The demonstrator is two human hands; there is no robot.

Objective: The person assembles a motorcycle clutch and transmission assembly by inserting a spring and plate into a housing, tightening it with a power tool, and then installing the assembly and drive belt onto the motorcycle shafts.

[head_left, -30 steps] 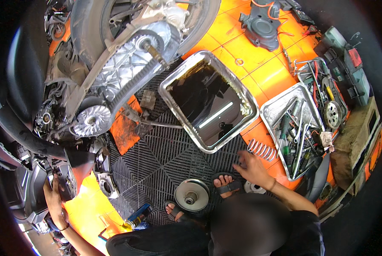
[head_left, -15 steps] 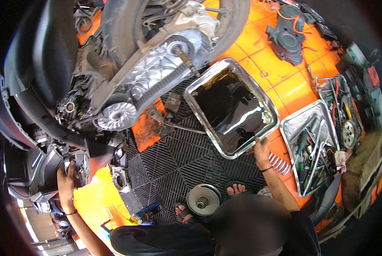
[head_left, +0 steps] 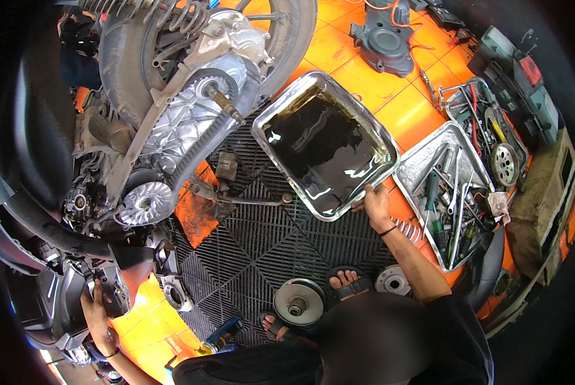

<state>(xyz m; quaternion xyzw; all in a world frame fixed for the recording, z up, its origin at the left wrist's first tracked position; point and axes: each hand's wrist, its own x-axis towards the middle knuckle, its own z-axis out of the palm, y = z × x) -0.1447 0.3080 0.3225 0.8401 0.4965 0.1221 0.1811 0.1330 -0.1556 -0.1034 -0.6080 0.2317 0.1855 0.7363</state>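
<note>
Fingers of the right hand (head_left: 375, 206) are seen spread and laid on the near rim of the steel drain pan (head_left: 372, 138), thumb and fingertips touching the metal; whether the rim is actually pinched cannot be told. Fingers of the left hand (head_left: 98, 312) are curled against the dark body panel of the scooter (head_left: 50, 192), and how tightly they are closed cannot be told.

The scooter is found up and to the left of the right fingers, well apart from them, with its open transmission case (head_left: 184, 122), drive belt and rear tyre (head_left: 281, 45) exposed. The black grid floor mat (head_left: 261, 237) is spread just left of and below the right fingers, over an orange tiled floor (head_left: 351, 58).

The drain pan lies directly beyond the right fingers, on the far edge of the mat, and is filled with dark, glossy oil. Just to the right of those fingers a second steel tray (head_left: 422, 163) is set, loaded with screwdrivers and other hand tools. A dark plastic cover (head_left: 380, 38) lies far beyond the fingers, on the floor.

Below the right fingers, near the sandalled feet, a round clutch pulley (head_left: 298, 301) rests on the mat. A coil spring (head_left: 408, 229) lies beside the right wrist. A blue bottle (head_left: 222, 333) is seen between the two hands, at the mat's near edge.
</note>
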